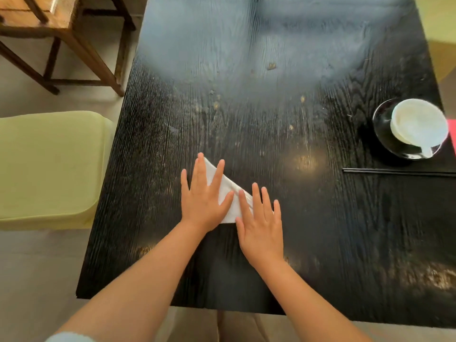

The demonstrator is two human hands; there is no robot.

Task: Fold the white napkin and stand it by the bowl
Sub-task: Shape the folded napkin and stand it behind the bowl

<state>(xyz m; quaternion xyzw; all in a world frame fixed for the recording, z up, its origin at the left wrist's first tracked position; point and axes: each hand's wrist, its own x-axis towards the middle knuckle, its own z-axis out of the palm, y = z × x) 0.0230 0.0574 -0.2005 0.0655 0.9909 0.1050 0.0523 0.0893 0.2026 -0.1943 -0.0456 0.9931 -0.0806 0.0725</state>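
Note:
A white napkin, folded into a flat triangle, lies on the black wooden table near its front left. My left hand rests flat on the napkin's left part with fingers spread. My right hand presses flat on its right part, and both hands hide much of the cloth. Far off at the right edge a white bowl sits tilted on a black saucer.
Black chopsticks lie on the table just below the saucer. A pale green cushioned seat stands left of the table. A brown wooden chair is at the back left. A red object shows at the right frame edge.

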